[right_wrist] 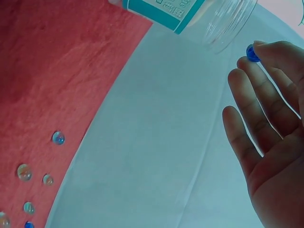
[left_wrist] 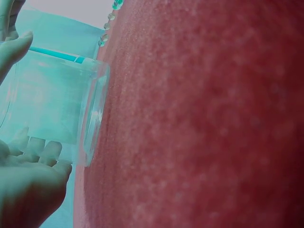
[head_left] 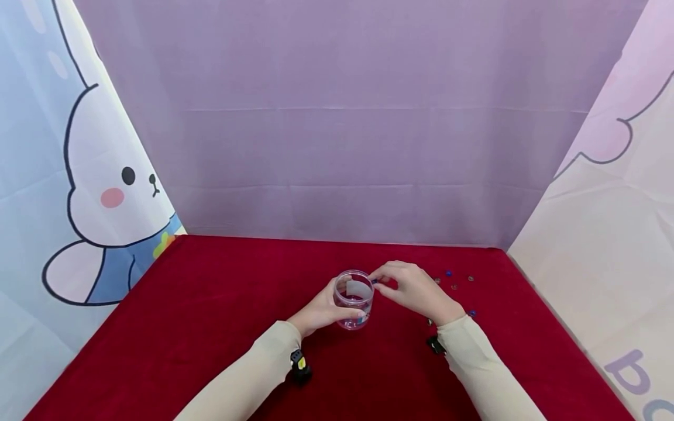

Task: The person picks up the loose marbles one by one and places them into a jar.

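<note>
My left hand (head_left: 318, 313) grips a clear plastic jar (head_left: 354, 323) from its left side, fingers behind and thumb across the front. The jar's open mouth faces up; no lid is on it. In the right wrist view, a label (right_wrist: 164, 12) shows on its wall. A blue glass marble (right_wrist: 252, 53) is pinched between thumb and fingertip of my right hand (head_left: 416, 289), close beside the jar's rim on the right. The other fingers of that hand are extended. In the left wrist view, the jar's base (left_wrist: 97, 114) is visible near the cloth.
Several loose marbles lie on the red cloth (head_left: 237, 280) right of the jar, among them a blue marble (head_left: 449, 273) and a clear one (head_left: 471, 278). Part of this scatter sits behind and beneath my right wrist. A purple curtain (head_left: 337, 146) rises at the back, with printed cloths at both sides.
</note>
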Demonstrator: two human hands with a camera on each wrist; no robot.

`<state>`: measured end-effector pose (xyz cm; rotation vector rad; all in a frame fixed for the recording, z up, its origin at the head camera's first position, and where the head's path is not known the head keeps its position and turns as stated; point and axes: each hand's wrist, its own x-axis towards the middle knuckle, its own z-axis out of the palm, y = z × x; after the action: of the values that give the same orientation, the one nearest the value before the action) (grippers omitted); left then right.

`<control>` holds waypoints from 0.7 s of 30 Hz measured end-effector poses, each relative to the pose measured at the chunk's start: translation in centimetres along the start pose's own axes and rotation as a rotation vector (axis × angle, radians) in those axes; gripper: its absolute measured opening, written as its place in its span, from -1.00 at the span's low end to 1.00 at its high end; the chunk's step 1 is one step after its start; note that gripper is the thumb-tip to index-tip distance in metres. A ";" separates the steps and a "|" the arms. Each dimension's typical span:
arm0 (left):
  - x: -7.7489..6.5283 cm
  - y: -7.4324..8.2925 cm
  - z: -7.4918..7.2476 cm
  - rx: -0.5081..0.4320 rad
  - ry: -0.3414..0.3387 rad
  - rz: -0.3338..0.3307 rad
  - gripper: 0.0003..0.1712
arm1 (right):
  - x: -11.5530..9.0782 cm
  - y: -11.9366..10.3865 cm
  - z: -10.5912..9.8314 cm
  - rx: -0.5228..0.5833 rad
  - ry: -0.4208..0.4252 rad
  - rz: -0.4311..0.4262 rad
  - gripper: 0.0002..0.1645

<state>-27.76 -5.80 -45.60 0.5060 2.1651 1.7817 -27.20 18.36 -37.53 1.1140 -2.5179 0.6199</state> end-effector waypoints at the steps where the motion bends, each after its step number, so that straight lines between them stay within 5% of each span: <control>1: 0.0 0.0 0.0 -0.003 0.000 0.002 0.09 | 0.1 0.0 0.1 0.003 0.002 -0.002 -0.78; 21: -0.1 -0.3 0.1 -0.007 -0.005 0.001 0.06 | 0.9 -0.9 1.0 0.009 -0.013 -0.004 -0.73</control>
<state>-27.71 -5.81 -45.95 0.5089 2.1548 1.7864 -27.25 16.73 -37.74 1.1291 -2.5256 0.6254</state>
